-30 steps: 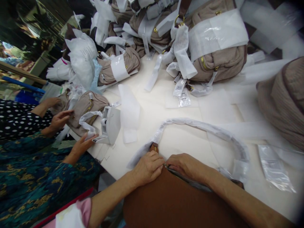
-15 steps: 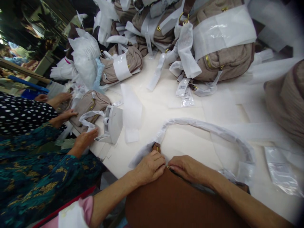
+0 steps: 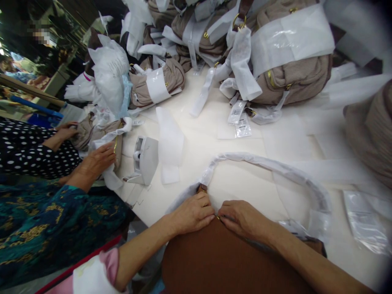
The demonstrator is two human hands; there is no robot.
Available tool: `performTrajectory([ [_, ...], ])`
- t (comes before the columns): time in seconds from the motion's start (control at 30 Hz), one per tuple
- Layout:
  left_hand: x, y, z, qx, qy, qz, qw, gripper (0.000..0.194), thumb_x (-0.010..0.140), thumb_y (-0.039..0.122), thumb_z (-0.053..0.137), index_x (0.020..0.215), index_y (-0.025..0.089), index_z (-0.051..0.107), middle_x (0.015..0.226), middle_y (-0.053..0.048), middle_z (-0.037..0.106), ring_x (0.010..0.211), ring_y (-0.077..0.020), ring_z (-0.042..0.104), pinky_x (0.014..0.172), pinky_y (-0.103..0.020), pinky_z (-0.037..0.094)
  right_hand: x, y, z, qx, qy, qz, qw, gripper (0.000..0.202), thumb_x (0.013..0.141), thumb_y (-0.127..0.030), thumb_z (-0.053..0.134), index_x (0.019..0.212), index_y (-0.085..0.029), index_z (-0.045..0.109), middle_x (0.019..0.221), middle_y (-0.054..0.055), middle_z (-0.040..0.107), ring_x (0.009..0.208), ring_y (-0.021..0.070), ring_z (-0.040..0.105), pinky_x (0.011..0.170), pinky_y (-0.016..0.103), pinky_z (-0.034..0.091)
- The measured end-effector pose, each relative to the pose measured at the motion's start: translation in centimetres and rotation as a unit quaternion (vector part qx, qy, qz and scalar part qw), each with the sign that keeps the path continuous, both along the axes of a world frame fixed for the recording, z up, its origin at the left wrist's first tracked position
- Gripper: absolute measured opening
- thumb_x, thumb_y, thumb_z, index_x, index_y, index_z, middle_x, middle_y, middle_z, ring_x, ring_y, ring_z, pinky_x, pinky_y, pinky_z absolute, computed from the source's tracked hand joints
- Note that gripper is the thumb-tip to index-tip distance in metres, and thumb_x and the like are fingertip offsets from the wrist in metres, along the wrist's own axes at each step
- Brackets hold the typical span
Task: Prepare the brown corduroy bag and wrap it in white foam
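A brown bag (image 3: pixel 226 261) stands at the table's front edge, closest to me. My left hand (image 3: pixel 194 210) is closed on its top edge, just below the brown strap end (image 3: pixel 202 188). At the zipper (image 3: pixel 218 218), where a bit of gold metal shows, the fingers of my right hand (image 3: pixel 241 218) pinch together; the pull itself is hidden. The two hands almost meet. Beyond them the bag's shoulder strap (image 3: pixel 245 157), wrapped in white film, loops over the table.
Taupe wrapped bags (image 3: pixel 290 67) crowd the table's back, with another bag (image 3: pixel 370 130) at right. A grey tape dispenser (image 3: pixel 147 159) and white sheet (image 3: pixel 170 143) lie left of centre. Clear packets (image 3: pixel 364 220) rest at right. Co-workers' hands (image 3: pixel 99 159) handle taupe bags at left.
My hands stay nearly in place at the zipper. At left, a co-worker's hand and the taupe bag there have shifted, and the bag now sits turned, away from the tape dispenser.
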State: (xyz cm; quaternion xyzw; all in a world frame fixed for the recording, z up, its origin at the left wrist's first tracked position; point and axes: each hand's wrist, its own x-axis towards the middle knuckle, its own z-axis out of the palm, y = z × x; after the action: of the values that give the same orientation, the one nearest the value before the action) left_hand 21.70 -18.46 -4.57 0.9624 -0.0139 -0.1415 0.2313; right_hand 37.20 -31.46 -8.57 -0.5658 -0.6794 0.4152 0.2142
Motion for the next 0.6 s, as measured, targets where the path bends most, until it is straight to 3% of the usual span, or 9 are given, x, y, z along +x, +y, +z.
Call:
performTrajectory([
  [0.2, -0.3, 0.3, 0.4, -0.015, -0.015, -0.014, 1.000, 0.021, 0.088, 0.021, 0.039, 0.077, 0.015, 0.056, 0.079, -0.005, 0.049, 0.082, -0.0173, 0.045, 0.078, -0.032, 0.039, 0.4, -2.3, -0.2, 0.017, -0.015, 0.032, 0.999, 0.018, 0.085, -0.018, 0.040, 0.073, -0.019, 0.052, 0.076, 0.000, 0.057, 0.071, 0.0117, 0.052, 0.063, 0.023, 0.034],
  [0.4, -0.3, 0.5, 0.8, -0.023, -0.008, -0.032, 0.999, 0.024, 0.089, 0.022, 0.039, 0.071, 0.015, 0.054, 0.076, -0.005, 0.050, 0.081, -0.0169, 0.044, 0.078, -0.031, 0.039, 2.6, -5.7, 0.6, -0.003, -0.063, 0.103, 0.993, 0.020, 0.090, -0.022, 0.037, 0.075, -0.021, 0.051, 0.077, 0.000, 0.057, 0.068, 0.0147, 0.050, 0.062, 0.030, 0.033],
  [0.6, -0.4, 0.9, 0.9, -0.032, -0.017, -0.044, 0.998, 0.026, 0.088, 0.023, 0.041, 0.066, 0.015, 0.052, 0.074, -0.004, 0.051, 0.079, -0.0159, 0.045, 0.076, -0.029, 0.039, 4.7, -9.9, 0.4, 0.047, -0.093, 0.083, 0.991, 0.019, 0.089, -0.022, 0.038, 0.077, -0.024, 0.052, 0.074, 0.000, 0.057, 0.064, 0.0156, 0.050, 0.062, 0.033, 0.033],
])
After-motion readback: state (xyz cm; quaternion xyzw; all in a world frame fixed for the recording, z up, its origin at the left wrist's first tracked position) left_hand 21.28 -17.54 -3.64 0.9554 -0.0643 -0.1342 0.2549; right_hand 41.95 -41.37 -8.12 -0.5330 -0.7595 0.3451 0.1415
